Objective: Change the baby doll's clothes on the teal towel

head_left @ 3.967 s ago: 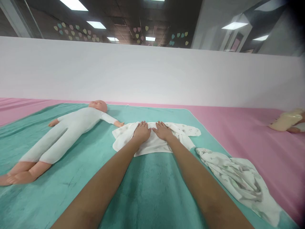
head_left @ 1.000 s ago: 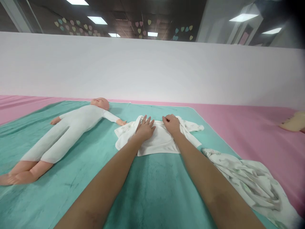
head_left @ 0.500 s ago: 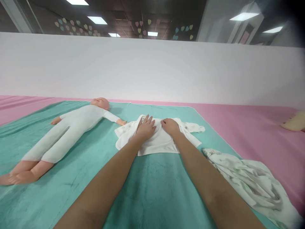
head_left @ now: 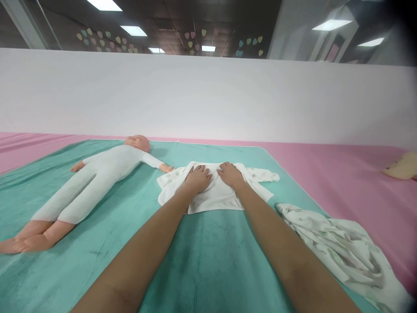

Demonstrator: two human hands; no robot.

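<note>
A small white baby top (head_left: pixel 215 200) lies spread on the green blanket (head_left: pixel 208 261), its patterned sleeves out to both sides. My left hand (head_left: pixel 198 179) rests on the left of its upper part, fingers spread and lying over the cloth. On the right of the same part, my right hand (head_left: pixel 230 174) lies on the fabric with its fingers stretched forward. The top's left sleeve reaches close to the hand of a baby doll (head_left: pixel 110 163), which lies on its back in a white bodysuit.
A crumpled white cloth with a green print (head_left: pixel 348 248) lies at the right, across the blanket's edge. Beneath is a pink sheet (head_left: pixel 342 182). A white wall (head_left: pixel 208 95) stands behind. A beige object (head_left: pixel 402 166) is partly visible at the far right.
My right hand has gone from curled fingers to stretched ones on the top. My left hand has slid slightly towards me. The top's upper edge now lies straighter.
</note>
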